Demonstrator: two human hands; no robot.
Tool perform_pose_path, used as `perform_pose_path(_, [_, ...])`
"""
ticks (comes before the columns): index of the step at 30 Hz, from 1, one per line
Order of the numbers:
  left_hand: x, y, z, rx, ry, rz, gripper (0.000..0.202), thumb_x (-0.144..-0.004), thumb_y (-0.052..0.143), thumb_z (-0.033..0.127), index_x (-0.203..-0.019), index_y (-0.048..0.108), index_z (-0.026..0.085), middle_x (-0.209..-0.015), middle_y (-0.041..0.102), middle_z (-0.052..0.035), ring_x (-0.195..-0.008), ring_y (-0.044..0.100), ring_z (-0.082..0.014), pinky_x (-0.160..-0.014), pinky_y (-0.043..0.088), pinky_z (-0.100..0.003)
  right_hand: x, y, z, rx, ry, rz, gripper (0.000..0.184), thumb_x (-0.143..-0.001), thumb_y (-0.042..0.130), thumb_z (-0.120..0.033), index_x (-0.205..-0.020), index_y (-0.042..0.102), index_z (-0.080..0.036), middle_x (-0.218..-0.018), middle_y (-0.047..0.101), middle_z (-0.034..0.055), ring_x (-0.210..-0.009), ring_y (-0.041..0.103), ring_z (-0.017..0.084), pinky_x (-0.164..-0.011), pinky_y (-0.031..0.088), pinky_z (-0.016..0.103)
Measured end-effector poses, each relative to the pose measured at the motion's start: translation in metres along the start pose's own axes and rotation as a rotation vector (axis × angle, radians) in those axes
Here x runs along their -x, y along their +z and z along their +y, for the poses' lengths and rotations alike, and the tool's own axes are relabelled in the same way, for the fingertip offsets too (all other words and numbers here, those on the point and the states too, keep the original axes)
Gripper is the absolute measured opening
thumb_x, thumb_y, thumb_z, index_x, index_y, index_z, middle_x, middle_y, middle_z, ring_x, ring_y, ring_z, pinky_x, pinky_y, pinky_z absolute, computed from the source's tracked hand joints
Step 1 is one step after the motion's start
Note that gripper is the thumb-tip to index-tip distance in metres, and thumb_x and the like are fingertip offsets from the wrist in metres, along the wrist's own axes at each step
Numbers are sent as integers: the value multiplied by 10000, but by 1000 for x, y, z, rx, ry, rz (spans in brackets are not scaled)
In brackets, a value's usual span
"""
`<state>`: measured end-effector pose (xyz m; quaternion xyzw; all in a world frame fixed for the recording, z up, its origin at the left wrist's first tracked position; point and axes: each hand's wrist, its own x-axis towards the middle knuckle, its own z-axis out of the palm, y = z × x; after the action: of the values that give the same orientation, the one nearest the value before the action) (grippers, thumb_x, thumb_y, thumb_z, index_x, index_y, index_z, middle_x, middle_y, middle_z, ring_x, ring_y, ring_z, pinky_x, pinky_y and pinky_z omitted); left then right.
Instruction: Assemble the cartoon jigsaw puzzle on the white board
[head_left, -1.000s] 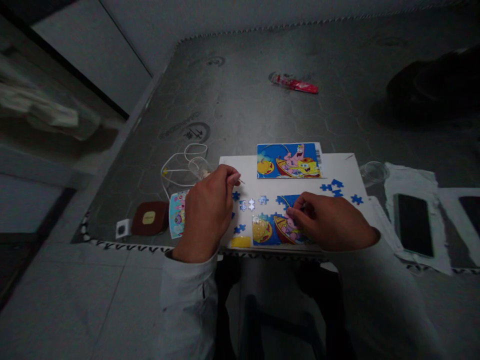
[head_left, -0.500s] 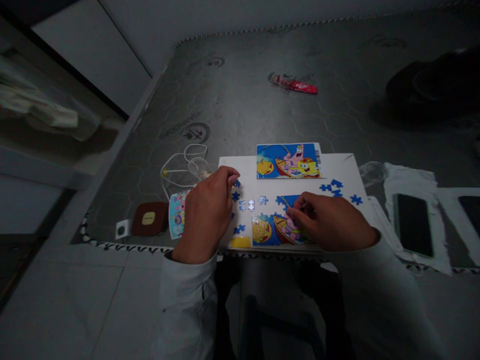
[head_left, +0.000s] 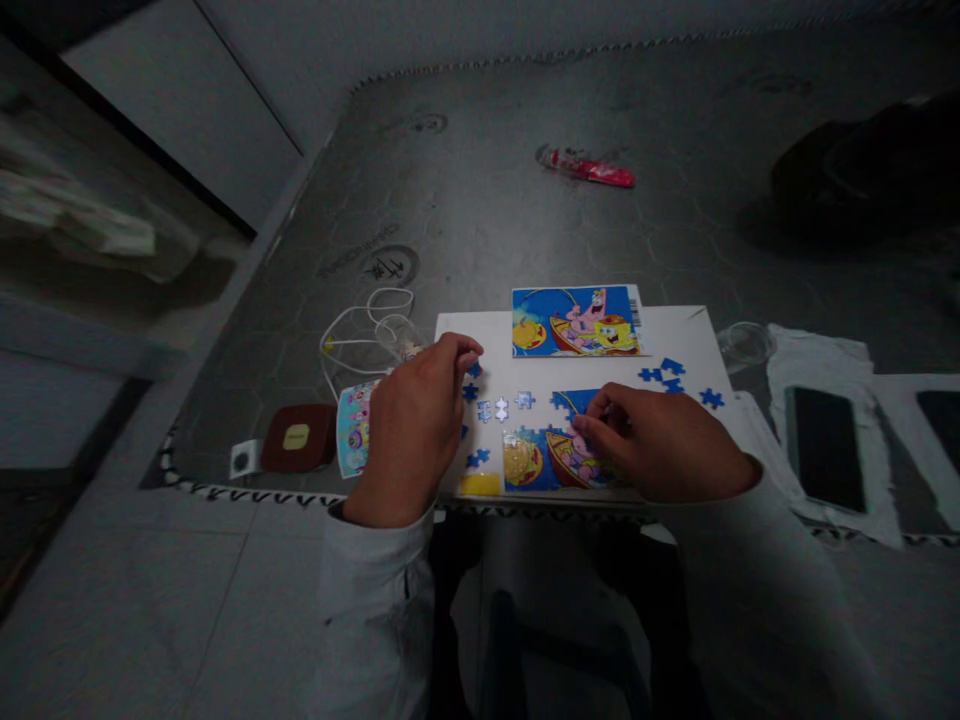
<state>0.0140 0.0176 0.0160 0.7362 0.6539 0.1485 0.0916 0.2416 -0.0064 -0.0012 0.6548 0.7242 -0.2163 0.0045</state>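
- Right fingers: thumb and forefinger tips drawn together, low over the puzzle; whether a piece sits between them I cannot tell.
- Left fingers: thumb and forefinger tips together above the left part of the board; nothing can be made out in the pinch.
- Right hand: 3 o'clock of the puzzle, covering its right side. Left hand: 9 o'clock, beyond some loose pieces.
- Puzzle: partly joined, lying flat at the board's near edge; a burger and a boat show, and its upper left edge is uneven.
- Silvery-blue pieces: lying loose at 10 o'clock of the puzzle. More blue pieces lie at 9, some partly behind the left hand.
- Another blue group: at 2 o'clock, one piece set apart on its right.
- Yellow strip: at 8 o'clock, just beside the puzzle.
- Picture card: flat at 12 o'clock, showing two cartoon figures in a boat.
- White board: under all these, on the grey counter.
- Farther out: phone at 3 o'clock, brown box at 9, white cable at 10, red wrapper at 12.
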Motion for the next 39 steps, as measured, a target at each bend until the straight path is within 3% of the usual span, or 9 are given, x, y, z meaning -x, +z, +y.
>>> perform_pose_path(11, [0,3,-3,75,48,27,179,-968,567,253,-1124,655,243,-1018,756,-33,-880,697,-218,-729,455,-313,1,0,-1,-5,2,10,216,-918,545,-429,-882,655,-247,-783,727,5,-639,618,173,-588,340,317])
perform_pose_path(21, [-1,7,-4,108,38,-47,134,-912,673,276,-1045,676,267,-936,769,14,-710,680,-185,-659,428,-308,1,-2,-2,-6,12,-20,226,-931,529,-435,-899,649,-246,-804,731,-1,-659,629,178,-593,348,320])
perform_pose_path(31, [-3,18,-2,13,62,-113,165,-958,597,302,-1079,703,267,-813,756,-26,-677,666,-208,-608,377,-297,0,-1,-3,8,31,-26,218,-924,551,-439,-884,647,-247,-786,729,-7,-651,624,179,-590,332,314])
perform_pose_path(35, [-2,17,-2,35,53,-127,175,-951,599,271,-1099,693,259,-913,773,-21,-736,681,-219,-635,384,-306,0,0,-2,5,16,-17,218,-925,554,-433,-890,654,-242,-793,733,-3,-647,626,174,-589,330,314])
perform_pose_path(39, [-1,16,-1,27,67,-124,115,-937,627,305,-1004,702,251,-936,769,-3,-768,681,-218,-645,392,-310,0,1,-2,14,17,-11,203,-922,562,-424,-888,651,-246,-783,732,-10,-657,631,180,-595,334,316])
